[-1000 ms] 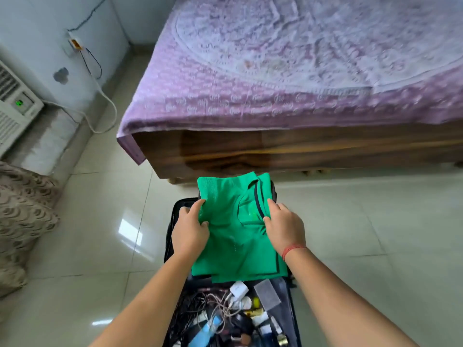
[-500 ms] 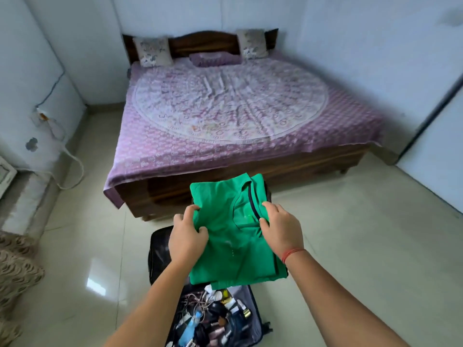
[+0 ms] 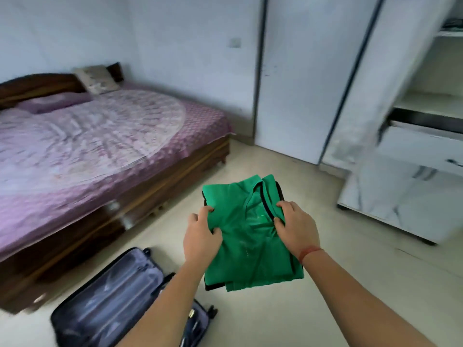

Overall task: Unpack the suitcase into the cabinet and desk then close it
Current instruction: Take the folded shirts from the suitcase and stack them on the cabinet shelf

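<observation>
While left grip [image 3: 200, 237] & right grip [image 3: 297, 230] clamp green shirt stack [image 3: 250, 236] mid-air above floor, suitcase [image 3: 107, 296] lies open near bed [image 3: 87, 146] corner | adv: hold level, thumbs on top, slide flat onto cabinet [image 3: 431, 102] shelf.

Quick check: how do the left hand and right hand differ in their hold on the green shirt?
The left hand grips the folded green shirt at its left edge, while the right hand pinches it beside the collar. The right wrist wears a red thread, while the left wrist is bare. Both curl onto the shirt and together hold it up in the air.
</observation>
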